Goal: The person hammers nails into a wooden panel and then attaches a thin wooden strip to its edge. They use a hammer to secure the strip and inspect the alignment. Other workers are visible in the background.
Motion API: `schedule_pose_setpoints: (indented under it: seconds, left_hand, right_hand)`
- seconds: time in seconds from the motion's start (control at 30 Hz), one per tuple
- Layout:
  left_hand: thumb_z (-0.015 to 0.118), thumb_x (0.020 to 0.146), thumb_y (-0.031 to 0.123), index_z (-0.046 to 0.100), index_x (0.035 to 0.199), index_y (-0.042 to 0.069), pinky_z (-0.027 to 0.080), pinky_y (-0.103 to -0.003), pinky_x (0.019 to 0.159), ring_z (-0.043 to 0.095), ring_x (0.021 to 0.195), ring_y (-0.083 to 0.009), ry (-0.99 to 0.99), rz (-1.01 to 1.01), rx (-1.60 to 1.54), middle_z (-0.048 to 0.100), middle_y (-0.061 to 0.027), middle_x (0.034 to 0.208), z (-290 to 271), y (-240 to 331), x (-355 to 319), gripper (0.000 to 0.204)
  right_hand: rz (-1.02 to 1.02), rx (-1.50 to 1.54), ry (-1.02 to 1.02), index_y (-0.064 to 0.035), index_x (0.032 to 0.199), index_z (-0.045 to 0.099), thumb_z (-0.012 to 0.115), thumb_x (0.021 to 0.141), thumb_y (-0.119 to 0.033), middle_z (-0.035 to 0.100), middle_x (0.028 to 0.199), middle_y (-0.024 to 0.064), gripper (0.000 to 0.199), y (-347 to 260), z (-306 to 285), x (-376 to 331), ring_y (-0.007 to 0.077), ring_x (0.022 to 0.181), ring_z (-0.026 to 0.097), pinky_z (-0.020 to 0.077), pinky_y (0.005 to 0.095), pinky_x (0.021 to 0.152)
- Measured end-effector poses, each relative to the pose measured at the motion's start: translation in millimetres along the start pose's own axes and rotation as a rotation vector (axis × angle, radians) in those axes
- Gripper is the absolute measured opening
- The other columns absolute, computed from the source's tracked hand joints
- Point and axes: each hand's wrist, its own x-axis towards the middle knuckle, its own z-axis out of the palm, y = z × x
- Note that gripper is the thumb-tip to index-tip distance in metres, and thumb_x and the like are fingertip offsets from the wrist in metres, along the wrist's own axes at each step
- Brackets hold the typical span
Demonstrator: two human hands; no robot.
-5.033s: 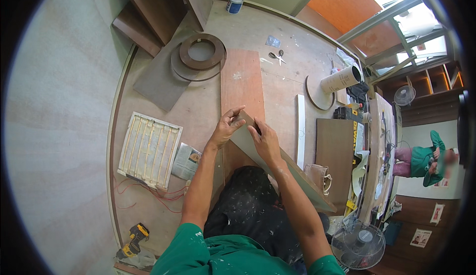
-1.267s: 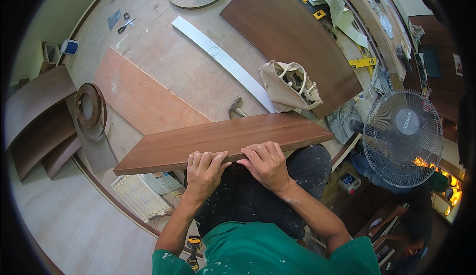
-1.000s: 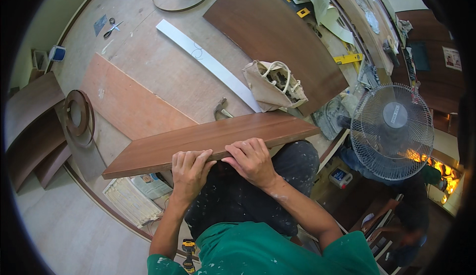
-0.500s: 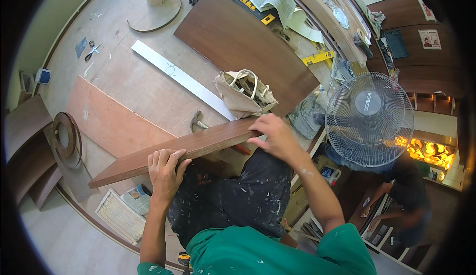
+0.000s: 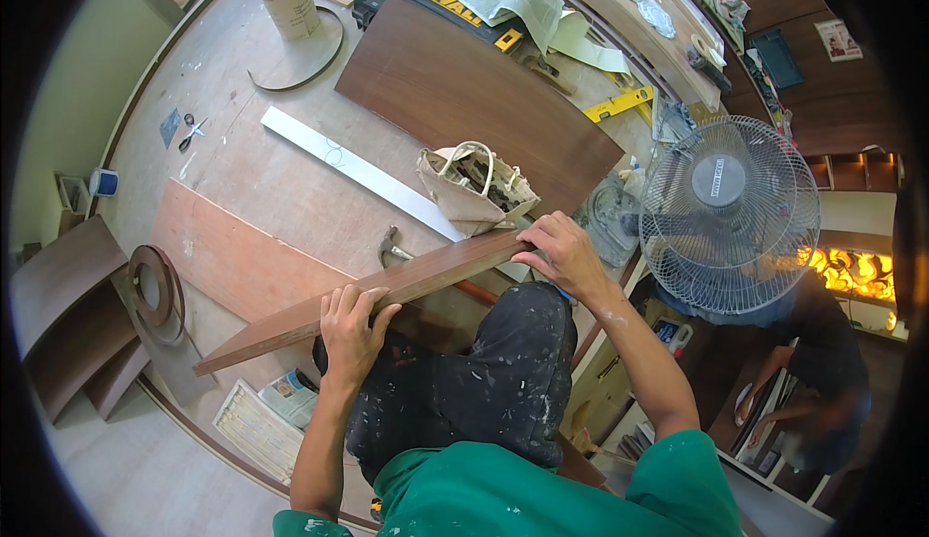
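Head view, only feed I get: long brown wood-grain board (image 5: 440, 271) slants across in front of dark paint-spattered knees (image 5: 537, 329), tilted, thick edge facing me. Left hand (image 5: 350, 339) half-curled, fingers hooked over near edge, thumb alongside. Right hand (image 5: 569, 261) in narrow pinch at right end. Guessing hands sit spread so board won't twist. Can't tell if pale floor (image 5: 227, 164) or knees take weight. Claw hammer with metal head (image 5: 389, 247) just beyond board; beige canvas bag (image 5: 447, 200) near right end, probably parked for easy reach.
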Motion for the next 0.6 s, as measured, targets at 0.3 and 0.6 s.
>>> schedule_pose_setpoints:
  seconds: [0.3,0.6]
  left_hand:
    - [0.081,0.086,0.026,0.072,0.102,0.007,0.045,-0.045,0.083,0.06,0.09,-0.0322,-0.006,-0.034,-0.01,0.062,-0.0106,0.092,0,6,8,0.026]
    - [0.081,0.088,0.024,0.072,0.105,0.005,0.047,-0.047,0.083,0.061,0.092,-0.0347,-0.098,-0.05,-0.011,0.063,-0.0132,0.095,0,18,19,0.027]
  right_hand:
    - [0.642,0.826,0.2,-0.0051,0.118,0.076,0.084,0.088,-0.038,0.066,0.108,0.009,0.045,43,40,-17,0.0204,0.099,0.063,0.0531,0.0349,0.087]
    - [0.59,0.748,0.47,-0.0037,0.105,0.081,0.075,0.094,-0.043,0.069,0.101,0.0131,0.041,38,71,-21,0.0235,0.096,0.065,0.0502,0.0363,0.087]
